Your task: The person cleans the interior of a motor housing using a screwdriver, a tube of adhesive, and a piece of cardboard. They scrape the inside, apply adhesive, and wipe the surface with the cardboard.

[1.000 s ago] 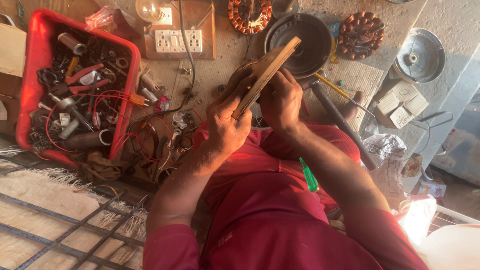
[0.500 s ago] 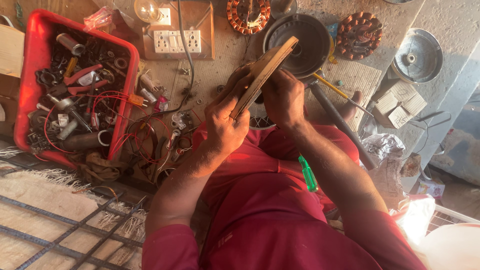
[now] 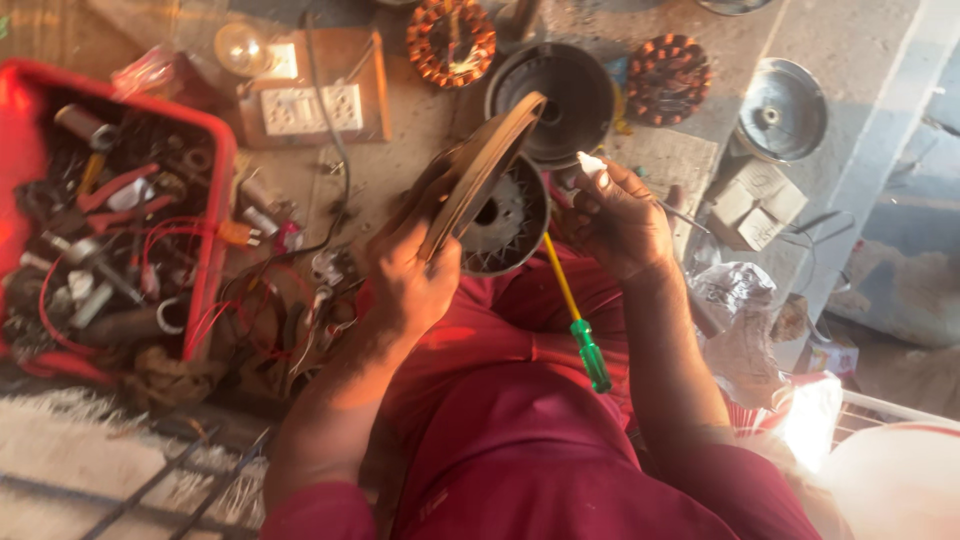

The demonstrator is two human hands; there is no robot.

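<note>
My left hand [image 3: 412,282] grips a round dusty fan motor cover [image 3: 478,190] by its rim and holds it on edge above my lap. Behind it shows a dark round motor part [image 3: 505,222] with a centre hole. My right hand [image 3: 620,218] is just right of the cover and pinches a small white piece [image 3: 590,163] between its fingertips, with a thin metal rod [image 3: 685,215] sticking out to the right. A screwdriver [image 3: 578,318] with a yellow shaft and green handle lies on my red-clothed lap.
A red tray [image 3: 215,215] of tools and wires sits at left. A wooden switch board [image 3: 310,100] with a bulb [image 3: 242,48] lies ahead. Copper-wound stators [image 3: 452,40] [image 3: 668,78], a black housing [image 3: 570,95], a metal bell cover [image 3: 780,108], small boxes [image 3: 752,205] and a plastic bag [image 3: 735,300] surround me.
The view has drawn closer. My right hand has come off the cover and moved right, now pinching the small white piece. The dark motor part behind the cover has come into sight.
</note>
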